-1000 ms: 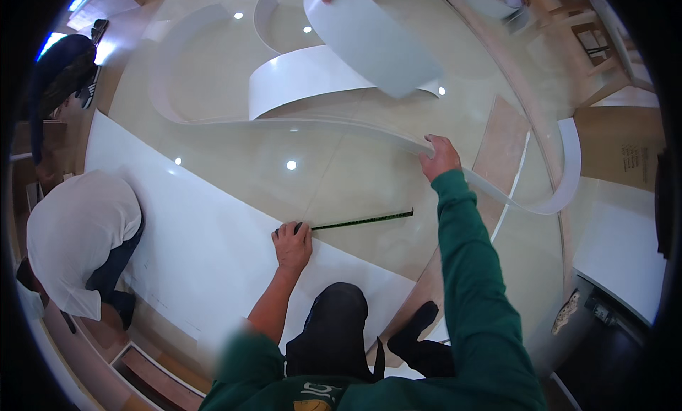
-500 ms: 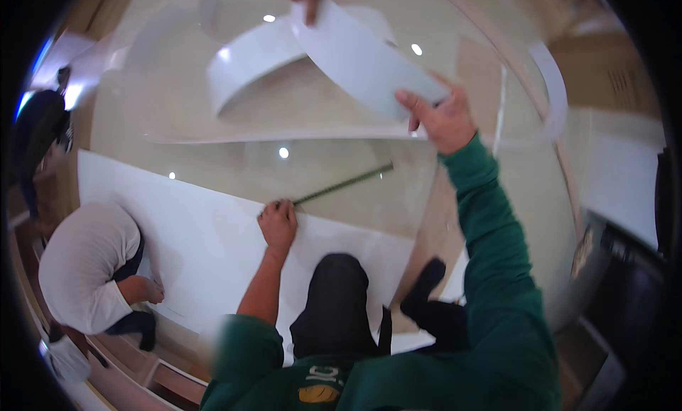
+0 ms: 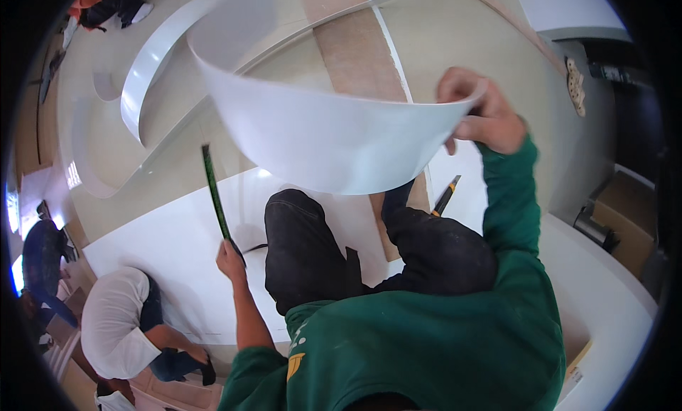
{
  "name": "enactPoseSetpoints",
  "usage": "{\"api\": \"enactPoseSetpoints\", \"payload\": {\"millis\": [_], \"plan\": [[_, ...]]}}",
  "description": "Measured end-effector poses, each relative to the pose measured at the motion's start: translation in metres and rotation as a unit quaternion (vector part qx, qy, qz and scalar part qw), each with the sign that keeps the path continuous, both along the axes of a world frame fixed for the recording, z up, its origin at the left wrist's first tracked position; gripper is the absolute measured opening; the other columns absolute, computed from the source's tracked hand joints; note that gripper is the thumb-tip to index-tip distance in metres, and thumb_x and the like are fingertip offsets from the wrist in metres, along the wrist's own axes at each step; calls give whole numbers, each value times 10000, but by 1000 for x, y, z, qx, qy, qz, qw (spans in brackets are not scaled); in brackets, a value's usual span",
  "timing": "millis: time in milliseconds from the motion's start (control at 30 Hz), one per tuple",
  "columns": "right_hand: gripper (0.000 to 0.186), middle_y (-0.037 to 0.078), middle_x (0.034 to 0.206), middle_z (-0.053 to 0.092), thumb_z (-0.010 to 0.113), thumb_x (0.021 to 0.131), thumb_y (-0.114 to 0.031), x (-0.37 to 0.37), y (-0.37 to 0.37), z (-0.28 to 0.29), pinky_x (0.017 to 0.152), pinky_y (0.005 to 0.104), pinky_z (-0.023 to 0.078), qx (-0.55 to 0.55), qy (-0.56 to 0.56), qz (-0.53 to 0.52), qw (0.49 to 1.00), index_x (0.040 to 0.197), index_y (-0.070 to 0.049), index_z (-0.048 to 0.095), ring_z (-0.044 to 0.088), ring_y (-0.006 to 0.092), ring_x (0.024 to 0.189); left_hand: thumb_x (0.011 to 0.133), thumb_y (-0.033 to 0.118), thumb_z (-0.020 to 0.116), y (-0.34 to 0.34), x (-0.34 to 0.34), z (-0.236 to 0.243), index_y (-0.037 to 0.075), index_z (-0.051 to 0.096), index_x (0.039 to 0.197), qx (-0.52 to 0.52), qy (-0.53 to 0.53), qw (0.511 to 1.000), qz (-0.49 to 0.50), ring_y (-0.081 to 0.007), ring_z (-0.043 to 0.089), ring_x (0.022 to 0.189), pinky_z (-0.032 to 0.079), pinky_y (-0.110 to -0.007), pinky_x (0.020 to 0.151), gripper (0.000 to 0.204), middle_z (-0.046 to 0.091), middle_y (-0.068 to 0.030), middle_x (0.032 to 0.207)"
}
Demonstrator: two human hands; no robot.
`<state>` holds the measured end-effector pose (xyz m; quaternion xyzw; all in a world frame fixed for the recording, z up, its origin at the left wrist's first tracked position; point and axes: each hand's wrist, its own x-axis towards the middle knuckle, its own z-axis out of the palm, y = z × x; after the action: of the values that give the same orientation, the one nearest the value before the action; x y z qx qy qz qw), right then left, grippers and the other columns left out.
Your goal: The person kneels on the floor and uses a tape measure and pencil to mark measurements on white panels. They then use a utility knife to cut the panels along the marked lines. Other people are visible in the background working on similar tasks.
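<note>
Gripping the end of a bent white strip [image 3: 334, 137], the right hand [image 3: 483, 112] held it raised above the knees. The left hand [image 3: 231, 260] was closed around a long dark ruler [image 3: 215, 191], which pointed up over the white sheet [image 3: 170, 255] on the floor. A utility knife [image 3: 445, 196] lay near the right leg.

From my feed it's a glossy beige floor [image 3: 177, 162] with a wood-tone strip [image 3: 355, 49], cardboard box [image 3: 625, 212] at right, bright window [image 3: 14, 272] far left.

Right hand [image 3: 483, 116] grips curved white strip [image 3: 320, 137] end — left hand [image 3: 231, 262] holds green ruler [image 3: 215, 194] over white sheet [image 3: 177, 262].
</note>
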<state>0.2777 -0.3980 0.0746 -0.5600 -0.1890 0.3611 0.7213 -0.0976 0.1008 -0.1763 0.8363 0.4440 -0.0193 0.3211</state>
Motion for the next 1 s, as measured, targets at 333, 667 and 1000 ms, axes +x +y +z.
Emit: {"api": "enactPoseSetpoints", "payload": {"millis": [333, 667, 1000], "plan": [[670, 248, 1151, 674, 804, 768, -324, -75, -76, -342, 942, 436, 516, -535, -95, -203, 815, 1282, 33, 565, 650, 393, 1082, 1013, 255, 537, -29, -28, 60, -55, 655, 887, 6, 7, 999, -43, -154, 493, 667, 419, -349, 627, 354, 594, -54, 710], [616, 165, 1269, 604, 749, 839, -279, -51, -37, -321, 1000, 441, 474, -597, -99, -262, 752, 1406, -151, 543, 582, 352, 1190, 979, 231, 612, -98, 215, 66, -41, 706, 1073, 8, 19, 950, -313, -170, 596, 716, 488, -332, 698, 302, 670, -126, 810], [552, 132, 1236, 611, 747, 816, -344, -56, -50, -316, 1025, 415, 463, -602, -61, -292, 741, 1316, -157, 606, 581, 323, 1196, 968, 301, 615, -146, 263, 8, -24, 721, 1105, -92, 134, 929, -331, -164, 621, 736, 494, -343, 715, 368, 711, -129, 803]]}}
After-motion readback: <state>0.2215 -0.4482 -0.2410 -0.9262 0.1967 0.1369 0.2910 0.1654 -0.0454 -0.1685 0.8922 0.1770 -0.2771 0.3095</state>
